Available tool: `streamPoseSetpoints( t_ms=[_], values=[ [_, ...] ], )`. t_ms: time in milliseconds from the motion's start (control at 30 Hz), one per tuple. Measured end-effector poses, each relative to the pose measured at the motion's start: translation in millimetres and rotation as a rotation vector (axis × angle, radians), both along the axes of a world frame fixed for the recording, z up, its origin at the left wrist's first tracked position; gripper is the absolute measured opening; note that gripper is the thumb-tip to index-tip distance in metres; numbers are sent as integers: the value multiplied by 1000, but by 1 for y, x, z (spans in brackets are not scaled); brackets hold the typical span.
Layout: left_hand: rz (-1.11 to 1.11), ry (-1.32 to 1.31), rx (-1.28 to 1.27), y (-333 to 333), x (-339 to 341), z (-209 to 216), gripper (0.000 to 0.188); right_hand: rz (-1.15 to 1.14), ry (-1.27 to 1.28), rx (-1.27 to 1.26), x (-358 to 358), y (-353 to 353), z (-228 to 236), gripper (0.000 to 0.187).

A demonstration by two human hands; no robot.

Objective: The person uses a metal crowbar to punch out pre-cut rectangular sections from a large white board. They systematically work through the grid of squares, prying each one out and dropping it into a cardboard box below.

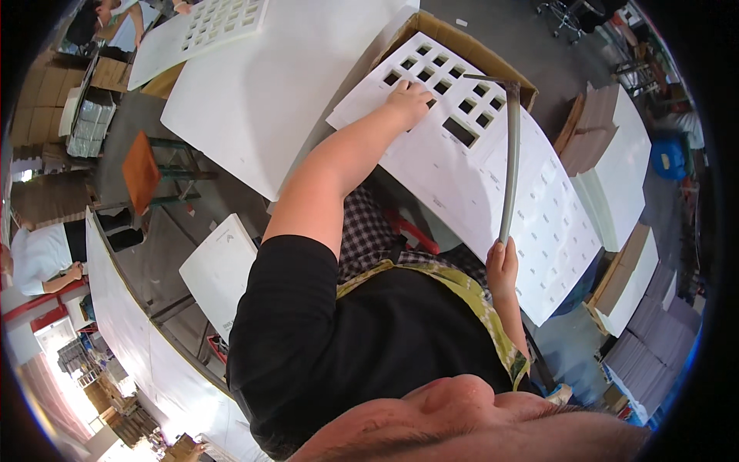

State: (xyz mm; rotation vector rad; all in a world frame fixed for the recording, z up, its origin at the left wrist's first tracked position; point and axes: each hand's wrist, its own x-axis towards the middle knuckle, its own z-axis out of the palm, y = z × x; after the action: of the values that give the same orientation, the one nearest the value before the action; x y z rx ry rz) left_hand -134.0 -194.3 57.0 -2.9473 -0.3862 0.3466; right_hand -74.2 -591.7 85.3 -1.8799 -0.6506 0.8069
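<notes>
White and thin-edged, the punched sheet (469,173) slants in front of me, its long axis running from far left to near right, the end with the squarish holes farthest off. Across it reaches my hammer (511,169): the grey handle points away from me, and the slim dark head turns left at its far end, above the sheet's holes. The fingers of my right hand (502,267) are wrapped round the handle's bottom end, by the sheet's near edge. My left hand (408,104) lies among the sheet's holes with its fingers bent; whether they pinch anything I can't tell. Behind the sheet's punched end shows the wall of a brown cardboard box (454,35), its inside hidden by the sheet. Tiny dark print dots the sheet's uncut part, too small to read.
</notes>
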Motion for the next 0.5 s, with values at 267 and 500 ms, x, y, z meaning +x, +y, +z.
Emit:
streamPoseSetpoints(
  t_ms=[267,500],
  values=[
    [-71,144,65,-1,10,6,22,8,-17,13,3,0,-3,32],
    [-78,263,-73,9,10,24,25,-3,-35,-1,3,-1,-6,31]
  ],
)
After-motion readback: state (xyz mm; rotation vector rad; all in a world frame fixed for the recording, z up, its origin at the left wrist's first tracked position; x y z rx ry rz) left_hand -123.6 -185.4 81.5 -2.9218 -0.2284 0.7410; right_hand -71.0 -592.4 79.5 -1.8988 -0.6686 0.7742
